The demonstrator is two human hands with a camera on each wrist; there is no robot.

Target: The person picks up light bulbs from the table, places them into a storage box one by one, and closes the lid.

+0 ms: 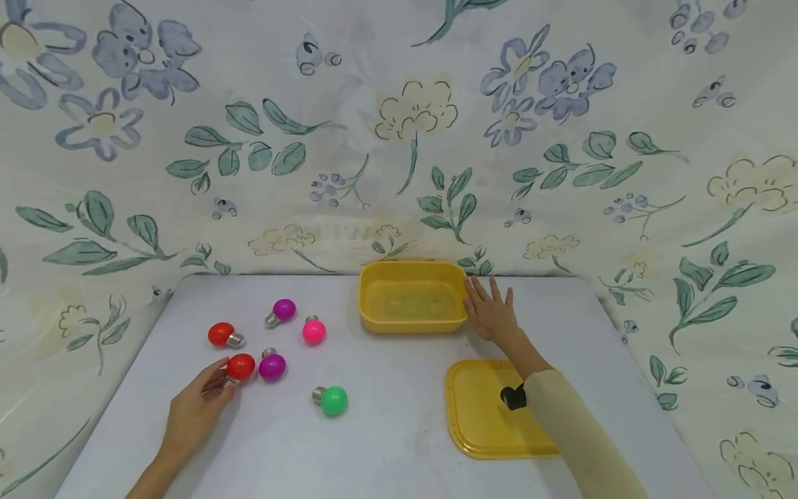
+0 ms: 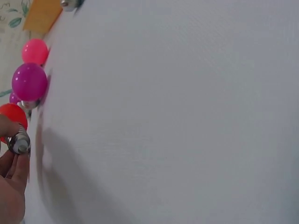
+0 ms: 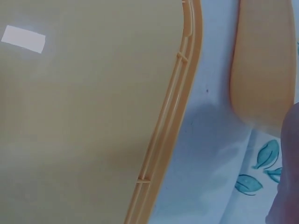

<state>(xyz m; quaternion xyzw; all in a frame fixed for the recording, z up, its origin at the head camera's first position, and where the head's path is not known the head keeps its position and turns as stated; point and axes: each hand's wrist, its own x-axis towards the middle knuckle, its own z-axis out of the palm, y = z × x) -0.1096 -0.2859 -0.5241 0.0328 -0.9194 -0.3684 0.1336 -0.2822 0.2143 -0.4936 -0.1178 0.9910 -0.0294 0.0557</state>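
Note:
My left hand (image 1: 201,402) pinches a red light bulb (image 1: 240,366) between thumb and fingers at the left of the table. In the left wrist view the metal screw base (image 2: 19,142) of that bulb points toward the camera. A purple bulb (image 1: 272,367) lies just right of it, and another red bulb (image 1: 222,334) lies behind. My right hand (image 1: 491,312) has its fingers spread, fingertips at the right rim of a yellow plastic container (image 1: 413,326). In the right wrist view only part of this hand (image 3: 287,163) shows, beside the container wall (image 3: 264,60).
A second purple bulb (image 1: 285,309), a pink bulb (image 1: 314,332) and a green bulb (image 1: 334,401) lie on the white table (image 1: 374,443). The yellow lid (image 1: 476,423) lies under the right forearm. A floral cloth (image 1: 349,173) hangs behind the table's back edge.

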